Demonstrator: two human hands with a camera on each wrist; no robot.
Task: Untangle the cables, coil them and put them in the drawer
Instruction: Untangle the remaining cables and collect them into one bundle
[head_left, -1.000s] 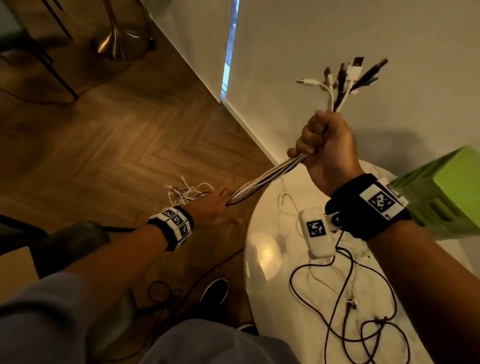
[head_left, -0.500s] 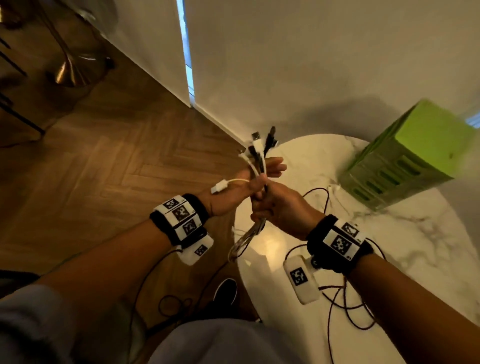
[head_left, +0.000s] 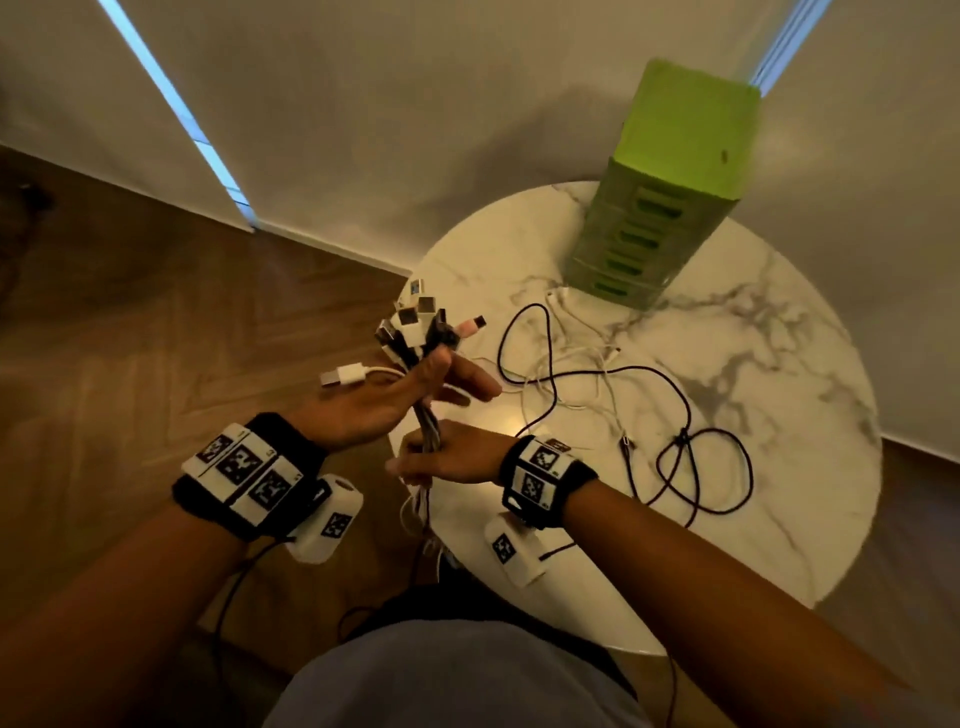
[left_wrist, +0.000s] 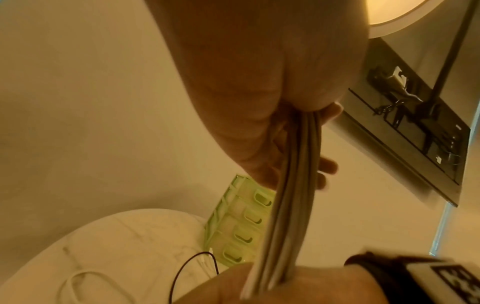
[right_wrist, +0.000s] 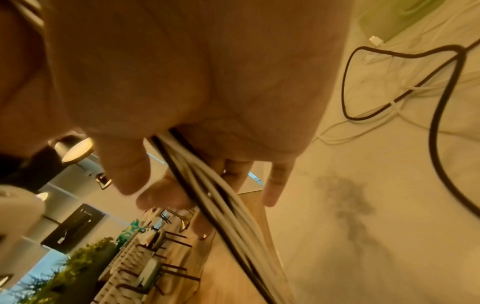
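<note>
A bundle of white and black cables stands upright over the near-left edge of the round marble table. Its plugs fan out on top, and one white USB plug sticks out to the left. My left hand pinches the bundle just under the plugs, thumb against it. My right hand grips the same bundle lower down, and the loose ends hang below it. The wrist views show the bundle running through both palms. A green drawer unit stands at the table's back with its drawers closed.
A loose black cable and a thin white cable lie tangled across the table's middle, in front of the drawer unit. Wooden floor lies to the left, and a pale wall rises just behind the table.
My hands, apart a second ago, have come together. The left hand has taken the plug end, and the right hand has slid down the bundle. The view has swung right over the table.
</note>
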